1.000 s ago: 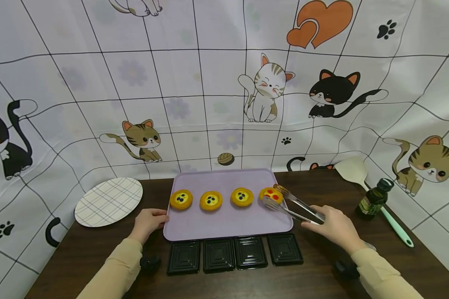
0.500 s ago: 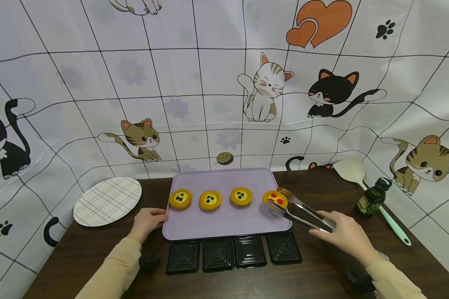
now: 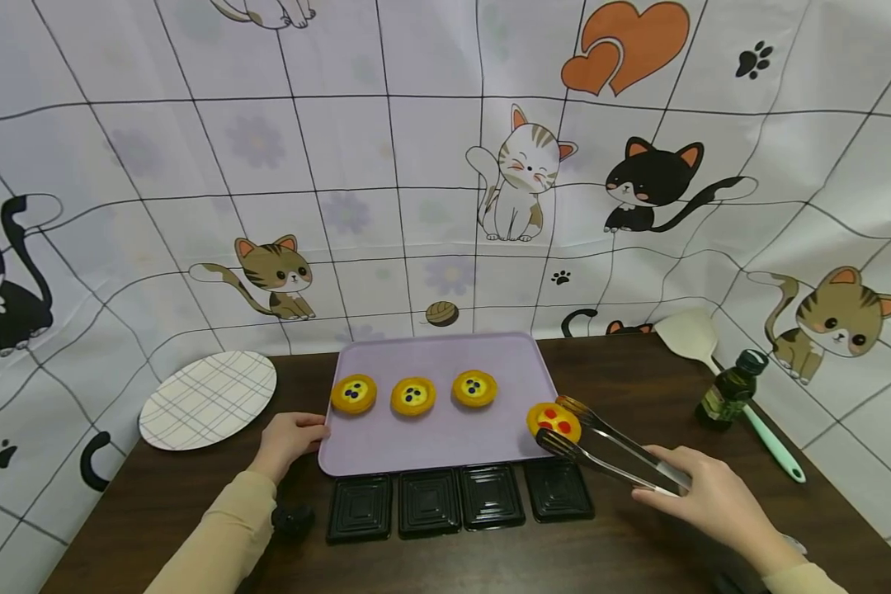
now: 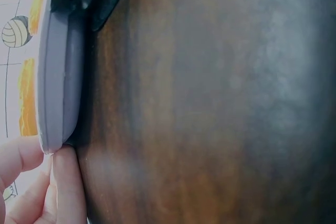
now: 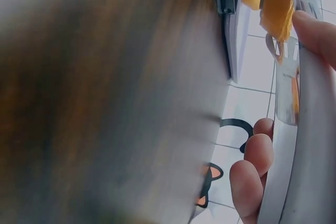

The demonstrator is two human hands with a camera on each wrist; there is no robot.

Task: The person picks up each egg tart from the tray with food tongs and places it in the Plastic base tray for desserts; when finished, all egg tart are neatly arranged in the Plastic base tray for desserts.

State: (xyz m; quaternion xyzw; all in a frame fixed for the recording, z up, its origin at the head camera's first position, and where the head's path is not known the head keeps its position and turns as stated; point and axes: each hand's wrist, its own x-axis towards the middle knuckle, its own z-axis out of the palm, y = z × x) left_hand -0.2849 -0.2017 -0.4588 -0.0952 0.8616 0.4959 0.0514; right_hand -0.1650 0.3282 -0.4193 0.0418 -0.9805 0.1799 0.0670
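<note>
My left hand (image 3: pixel 288 444) pinches the left edge of a lilac tray (image 3: pixel 438 441); in the left wrist view the fingers (image 4: pixel 68 187) meet the tray's rim (image 4: pixel 56 87). My right hand (image 3: pixel 716 499) holds metal tongs (image 3: pixel 627 450), whose ends clasp a tart with red toppings (image 3: pixel 552 419). This tart is raised over the tray's front right corner, and the right wrist view shows it (image 5: pixel 277 11) clear of the tabletop. On the tray lie three tarts with dark blue toppings: a left one (image 3: pixel 354 394), a middle one (image 3: pixel 412 397) and a right one (image 3: pixel 474 388).
Several black square moulds (image 3: pixel 429 503) line the tray's front edge. A checked oval plate (image 3: pixel 208 400) is at the left. To the right are a dark green bottle (image 3: pixel 729 396) and a spatula (image 3: pixel 772 445) with a mint handle. A cat-print sheet (image 3: pixel 386 206) backs the dark wooden table.
My right hand has moved right and towards me, and the tongs have lifted the red-topped tart from its place in the row. My left hand stays at the tray's edge.
</note>
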